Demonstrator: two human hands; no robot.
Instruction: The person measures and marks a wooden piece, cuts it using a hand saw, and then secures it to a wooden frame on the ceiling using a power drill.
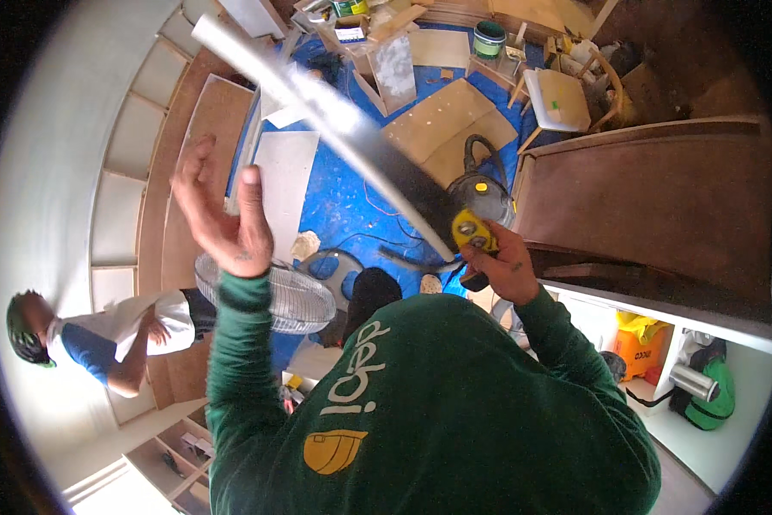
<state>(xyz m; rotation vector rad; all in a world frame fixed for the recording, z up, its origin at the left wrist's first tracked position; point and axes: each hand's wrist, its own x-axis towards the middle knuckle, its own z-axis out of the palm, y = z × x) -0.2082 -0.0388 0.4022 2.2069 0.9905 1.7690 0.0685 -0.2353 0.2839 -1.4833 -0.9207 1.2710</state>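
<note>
right hand (pixel 510 268) near torso, elbow bent, fingers wrapped on yellow handle (pixel 474 230) of long-bladed tool (pixel 351 142), blade slanting far-left above blue floor sheet (pixel 330 202), left hand (pixel 227 219) raised, empty, fingers opened, thumb apart

Smooth, glossy metal is seen in the long blade (pixel 343 129), plastic in its yellow handle (pixel 480 238). The floor is covered by wrinkled blue plastic sheeting (pixel 339 210); matt cardboard (pixel 467 120) and soft, matt cloth in the green sweatshirt (pixel 489 403) are shown.
</note>
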